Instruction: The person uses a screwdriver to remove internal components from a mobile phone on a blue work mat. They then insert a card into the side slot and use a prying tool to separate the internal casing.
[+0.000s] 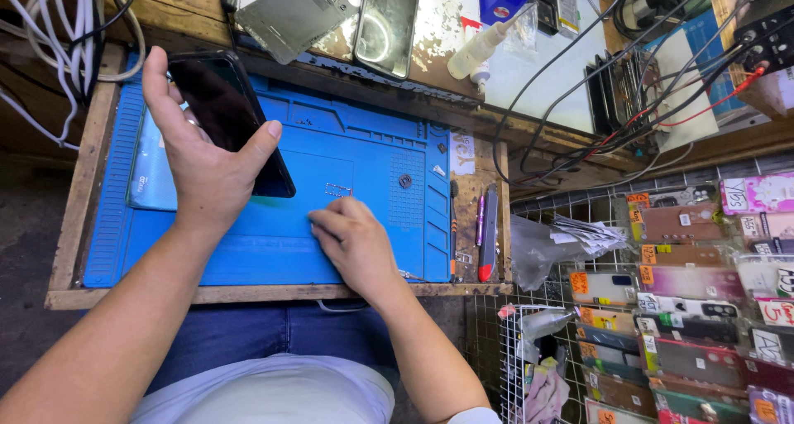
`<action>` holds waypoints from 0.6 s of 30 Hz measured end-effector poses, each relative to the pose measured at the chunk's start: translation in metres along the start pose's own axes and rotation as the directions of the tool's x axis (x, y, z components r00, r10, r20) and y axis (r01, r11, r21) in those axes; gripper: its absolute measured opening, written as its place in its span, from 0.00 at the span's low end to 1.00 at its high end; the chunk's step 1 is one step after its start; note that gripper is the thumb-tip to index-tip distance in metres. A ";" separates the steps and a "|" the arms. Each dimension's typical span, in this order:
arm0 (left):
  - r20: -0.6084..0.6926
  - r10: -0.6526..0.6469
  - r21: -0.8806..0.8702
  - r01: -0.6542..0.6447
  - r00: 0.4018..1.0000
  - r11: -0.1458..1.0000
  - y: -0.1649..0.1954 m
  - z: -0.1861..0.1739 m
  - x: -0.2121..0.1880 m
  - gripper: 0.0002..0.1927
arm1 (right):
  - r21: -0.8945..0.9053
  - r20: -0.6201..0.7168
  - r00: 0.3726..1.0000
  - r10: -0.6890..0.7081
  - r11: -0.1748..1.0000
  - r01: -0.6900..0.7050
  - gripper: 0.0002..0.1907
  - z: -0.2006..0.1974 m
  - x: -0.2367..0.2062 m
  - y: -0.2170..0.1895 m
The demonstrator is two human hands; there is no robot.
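From the head view I see the blue mat (364, 155) covering most of the wooden tabletop (248, 293), with bare mat between my hands. My left hand (198, 147) grips a dark phone (227, 114) by its edges, tilted above the mat's left part. My right hand (354, 240) rests curled, fingertips pressing the mat near a tiny part (337, 190).

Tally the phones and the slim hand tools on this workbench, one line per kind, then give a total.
Phones: 3 - a dark one held in the left hand, plus a grey one and a shiny one lying at the back.
Slim tools beside the blue mat: 3.
Total: 6.
The right hand rests on the mat.
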State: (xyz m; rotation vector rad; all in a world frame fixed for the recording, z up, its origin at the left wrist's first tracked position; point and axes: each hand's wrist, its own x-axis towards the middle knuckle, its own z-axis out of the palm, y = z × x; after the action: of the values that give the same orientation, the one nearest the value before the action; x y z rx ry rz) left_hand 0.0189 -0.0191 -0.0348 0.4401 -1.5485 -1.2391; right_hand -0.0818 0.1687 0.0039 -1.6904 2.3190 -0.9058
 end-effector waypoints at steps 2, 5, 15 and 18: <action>0.011 -0.012 -0.022 0.012 1.000 1.000 0.000 0.002 0.000 0.55 | -0.017 0.013 1.000 -0.002 1.000 0.002 0.08 0.000 0.000 -0.001; 0.011 -0.024 -0.064 0.025 1.000 0.998 0.001 0.003 -0.001 0.56 | -0.038 0.051 0.999 -0.010 0.999 0.012 0.06 0.000 0.004 0.001; 0.174 -0.165 -0.262 0.207 0.971 0.943 0.006 0.012 0.006 0.55 | -0.107 -0.118 0.993 -0.007 0.994 -0.005 0.03 0.001 0.019 0.015; 0.245 -0.192 -0.349 0.271 0.950 0.897 0.005 0.017 0.005 0.55 | -0.169 -0.097 0.995 0.026 0.985 -0.042 0.03 0.001 0.030 0.024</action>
State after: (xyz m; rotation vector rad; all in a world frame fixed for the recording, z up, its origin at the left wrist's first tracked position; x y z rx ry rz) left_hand 0.0040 -0.0132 -0.0262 0.2536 -1.4047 -1.7791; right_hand -0.1120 0.1462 -0.0030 -1.6985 2.5463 -0.8193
